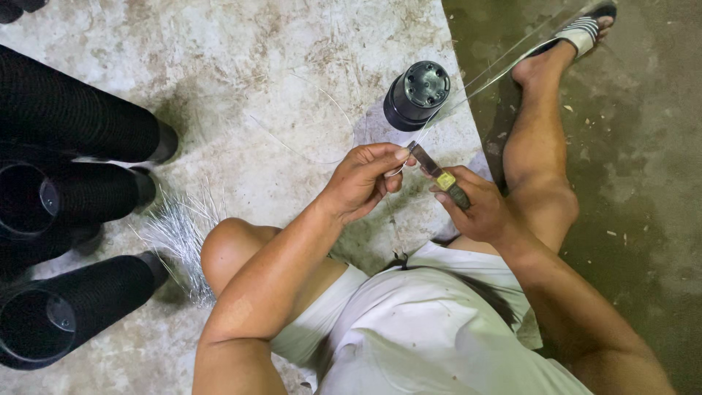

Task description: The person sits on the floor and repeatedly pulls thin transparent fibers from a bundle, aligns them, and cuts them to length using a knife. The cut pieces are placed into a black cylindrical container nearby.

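White cloth shorts (409, 322) fill the bottom of the view, person seated low on the floor, left knee (230, 245) bent up, right leg stretched out to a black-and-white striped sandal (585, 29) at top right.

Left hand (362, 183): fingers pinched together on a thin clear plastic line (504, 66), thumb and forefinger meeting at the tip of the tool. Line runs taut from the pinch up and right, past the pot, toward the sandal.

Right hand (475, 208): clamped around a small dark hand tool with a yellow band on its handle (442, 179), metal tip pointing up-left at the left fingertips. Both hands close together, nearly touching at the tool tip; cannot tell if the tip touches the line.

Single small black plastic pot (418, 93) lies on its side just above the hands, base with drain holes facing the camera, on the stained concrete floor (278, 66).

Loose loop of the same clear line (307, 146) lies on the floor left of the pot.

Left edge: stacks of black ribbed plastic pots (80, 117) lying on their sides, open mouths toward the camera at lower left. Bundle of thin silvery wires (179, 234) fanned on the floor between those stacks and the left knee.
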